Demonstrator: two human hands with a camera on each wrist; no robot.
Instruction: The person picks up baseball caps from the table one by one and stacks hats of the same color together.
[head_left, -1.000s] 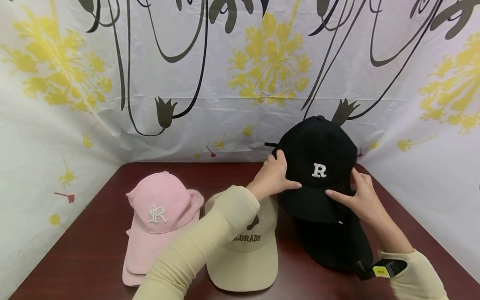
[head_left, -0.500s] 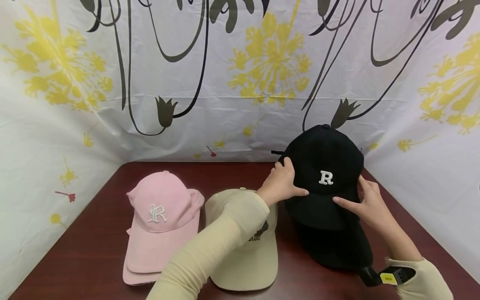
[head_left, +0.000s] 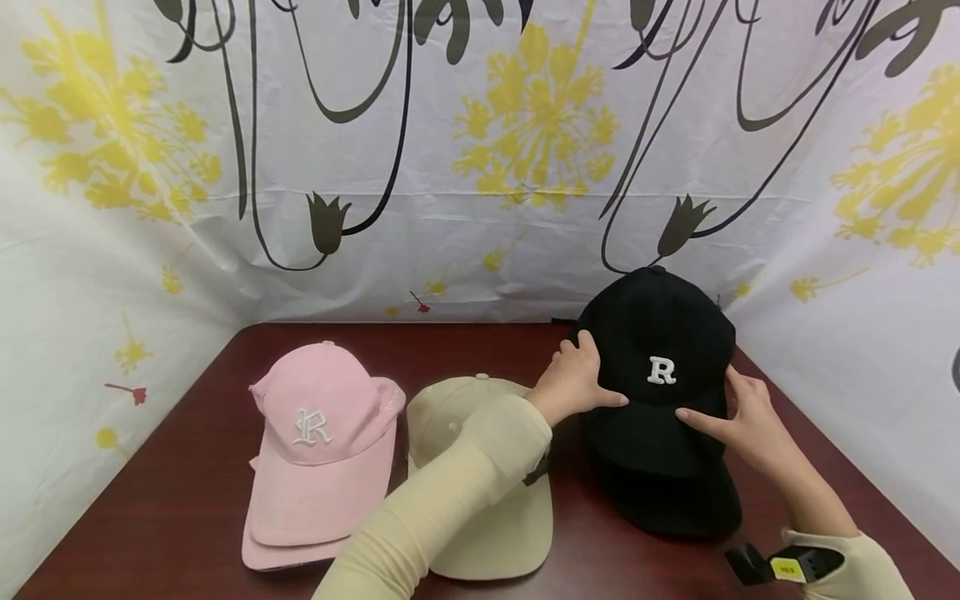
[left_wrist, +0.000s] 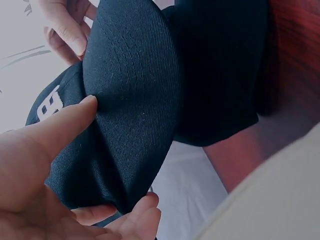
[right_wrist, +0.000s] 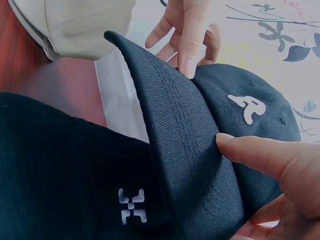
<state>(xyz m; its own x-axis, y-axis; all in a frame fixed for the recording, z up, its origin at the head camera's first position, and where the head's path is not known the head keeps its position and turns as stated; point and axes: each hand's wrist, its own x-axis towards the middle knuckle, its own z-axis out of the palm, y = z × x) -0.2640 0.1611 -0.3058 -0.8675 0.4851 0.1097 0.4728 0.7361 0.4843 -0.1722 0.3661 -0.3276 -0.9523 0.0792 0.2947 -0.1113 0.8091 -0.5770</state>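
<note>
A black baseball cap with a white letter R [head_left: 652, 333] is held by both hands at the right of the head view. My left hand [head_left: 573, 379] grips its left side, thumb on the front where brim meets crown. On the opposite side my right hand [head_left: 750, 417] grips it the same way, thumb near the brim seam. Below it lies a second black cap [head_left: 675, 508], whose brim shows in the head view; the upper cap hides its crown there. A small white emblem marks this lower cap [right_wrist: 75, 175] in the right wrist view.
A beige cap [head_left: 495, 542] lies left of the black caps, partly behind my left sleeve [head_left: 450, 492]. Farther left, pink caps [head_left: 322, 492] are stacked, two brims showing. All rest on a dark red table [head_left: 187, 467]. A patterned white cloth [head_left: 420, 150] hangs behind and at the sides.
Both hands have moved down and slightly right with the black R cap, which now sits lower and covers more of the second black cap. The pink and beige caps have stayed put.
</note>
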